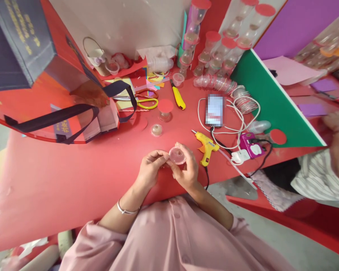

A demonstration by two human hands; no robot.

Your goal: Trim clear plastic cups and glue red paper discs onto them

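My right hand [188, 171] curls round a small clear plastic cup [177, 155], its round opening facing up at me. My left hand [152, 167] is closed in a pinch right at the cup's left edge; what lies between finger and thumb is too small to make out. Just beyond my hands sits another small clear cup [157, 130] with pale stuff in it. Behind that stands a piece with a round red top [165, 106]. To the right of my right hand lies a yellow hot glue gun [206, 147].
A large red gift bag [81, 86] stands at the left. Scissors [147, 102] and a yellow utility knife [178, 96] lie behind. A phone [214, 110], white cables and a purple power adapter [251, 145] are at the right. Stacked hourglass shapes [211, 49] stand by a green panel [271, 101].
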